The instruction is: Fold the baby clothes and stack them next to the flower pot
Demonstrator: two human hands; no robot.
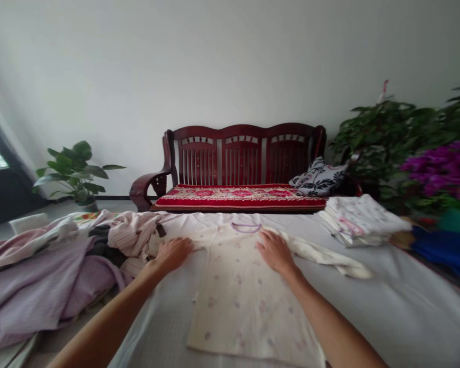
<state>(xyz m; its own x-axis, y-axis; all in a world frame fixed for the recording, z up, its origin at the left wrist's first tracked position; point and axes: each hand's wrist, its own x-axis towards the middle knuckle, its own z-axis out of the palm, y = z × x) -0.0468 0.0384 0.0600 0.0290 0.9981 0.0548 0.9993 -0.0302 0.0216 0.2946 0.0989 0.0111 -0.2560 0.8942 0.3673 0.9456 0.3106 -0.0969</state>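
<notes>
Right hand (275, 250) flat on shirt (237, 296), clenching nothing; left hand (175, 254) over sleeve (200, 240), can't tell if pinching; uneven drag could wrinkle it

The cream shirt (249, 294) is patterned in pink and purple.

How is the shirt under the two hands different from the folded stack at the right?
The shirt lies spread out flat, while the stack is folded in layers. The shirt covers more of the white sheet; the stack is more compact but thicker. The shirt looks creamier, the stack whiter. Both are pale, show printed patterns and rest on the sheet.
</notes>
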